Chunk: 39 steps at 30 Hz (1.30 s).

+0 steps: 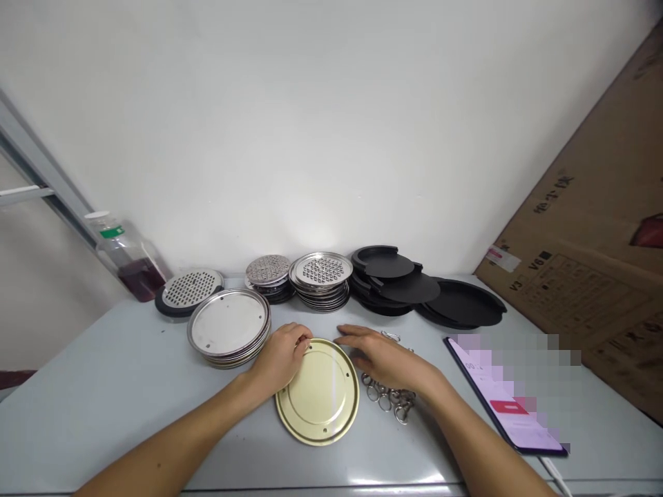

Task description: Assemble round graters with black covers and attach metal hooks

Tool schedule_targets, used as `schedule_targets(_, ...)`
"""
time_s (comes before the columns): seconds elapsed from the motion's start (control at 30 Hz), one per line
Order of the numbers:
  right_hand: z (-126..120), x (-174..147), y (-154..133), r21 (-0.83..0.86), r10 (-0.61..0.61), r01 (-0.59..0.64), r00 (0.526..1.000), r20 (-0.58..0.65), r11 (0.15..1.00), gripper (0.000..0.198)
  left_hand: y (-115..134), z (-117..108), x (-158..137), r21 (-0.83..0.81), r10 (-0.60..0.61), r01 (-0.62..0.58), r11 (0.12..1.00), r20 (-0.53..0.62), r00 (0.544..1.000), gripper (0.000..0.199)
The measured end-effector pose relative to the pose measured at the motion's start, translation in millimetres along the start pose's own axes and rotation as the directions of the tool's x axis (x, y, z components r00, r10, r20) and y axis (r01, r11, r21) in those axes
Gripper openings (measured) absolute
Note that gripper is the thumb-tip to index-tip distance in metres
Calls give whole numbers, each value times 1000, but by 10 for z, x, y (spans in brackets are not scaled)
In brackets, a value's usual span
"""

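Observation:
A round gold-coloured metal plate (317,393) with a raised rim and small holes near its edge lies before me. My left hand (284,355) is closed at its upper left rim, with fingertips beside a hole; anything smaller between them is hidden. On the other side, my right hand (382,355) has its fingers stretched toward the plate's upper right edge, and I see nothing in it. Several metal rings (385,402) lie loose under and beside my right hand, partly covered by it.
Behind stand a stack of silver plates (228,321), perforated grater discs (324,269) and black round holders (398,286). A grater in a black frame (191,290) and a bottle of dark liquid (132,266) are left. Right are a phone (510,407) and cardboard box (585,255).

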State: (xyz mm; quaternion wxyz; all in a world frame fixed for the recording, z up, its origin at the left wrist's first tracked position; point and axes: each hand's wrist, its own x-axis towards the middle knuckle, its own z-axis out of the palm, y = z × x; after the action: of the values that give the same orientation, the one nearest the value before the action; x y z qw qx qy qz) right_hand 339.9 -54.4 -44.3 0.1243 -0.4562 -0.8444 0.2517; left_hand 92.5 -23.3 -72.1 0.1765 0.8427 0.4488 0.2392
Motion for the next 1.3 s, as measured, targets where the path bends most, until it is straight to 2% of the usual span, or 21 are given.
schedule_targets(0.17, 129, 58, -11, -107, -23, 14, 996, -87, 994, 52, -34, 30, -47, -26, 16, -17, 1000, -29, 999, 22)
schedule_targets(0.33, 185, 90, -50, -120, -22, 9, 994, -110, 993, 45, -72, 3, -160, -39, 79, -74, 996, 141, 987, 59)
schedule_targets(0.43, 173, 89, -77, -115, -18, 5, 994, -106, 993, 41, -82, 12, -194, -35, 66, -60, 998, 193, 979, 70)
schedule_targets(0.7, 128, 75, -50, -90, -1, -9, 994, -108, 996, 45, -35, 8, -173, -24, 46, -42, 999, 195, 980, 69)
schedule_targets(0.9, 38, 29, 41, -54, 74, -79, 994, -83, 995, 46, -23, -9, -178, -15, 38, -36, 999, 213, 976, 71)
schedule_targets(1.3, 81, 44, 35, -77, 50, -60, 990, -130, 995, 44, -15, -6, -177, 5, 19, -21, 1000, 214, 977, 70)
